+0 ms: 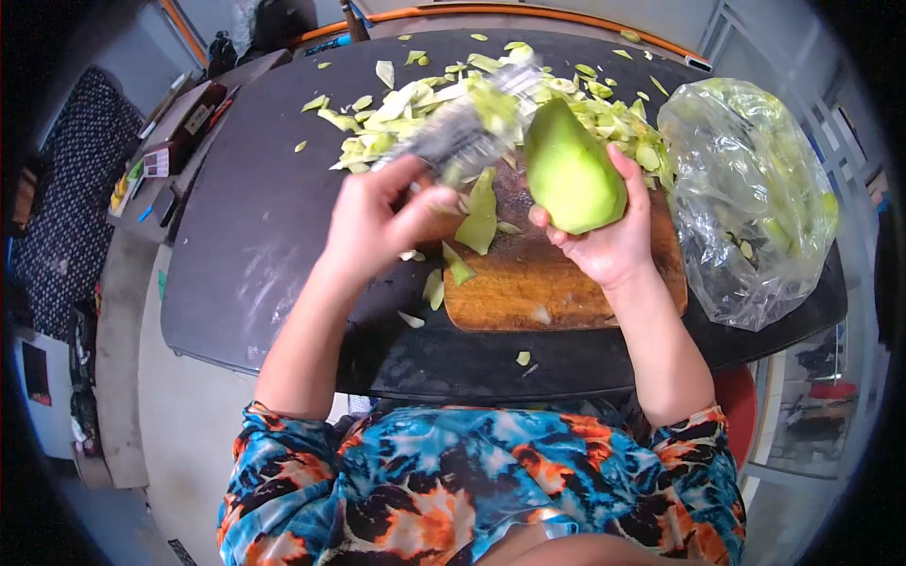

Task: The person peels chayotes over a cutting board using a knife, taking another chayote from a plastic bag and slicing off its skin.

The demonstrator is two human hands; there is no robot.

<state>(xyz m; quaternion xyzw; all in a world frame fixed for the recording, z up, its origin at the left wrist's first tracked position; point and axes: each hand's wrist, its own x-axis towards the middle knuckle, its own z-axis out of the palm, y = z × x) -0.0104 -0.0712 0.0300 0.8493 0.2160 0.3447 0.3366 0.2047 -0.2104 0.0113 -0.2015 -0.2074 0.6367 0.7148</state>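
Note:
In my right hand rests a pale green peeled fruit, its pointed end up, with my fingers around its lower part. My left hand grips the handle of a cleaver-like knife, whose wide blade is blurred by motion and points towards the fruit. Green peelings lie heaped beyond the hands. Below the fruit is a wooden cutting board, with a few strips of peel at its left edge.
A clear plastic bag with green pieces inside stands right of the board on the dark table. Small peel scraps are scattered near the front edge. A side shelf at the left holds boxes. Part of a red seat shows at the lower right.

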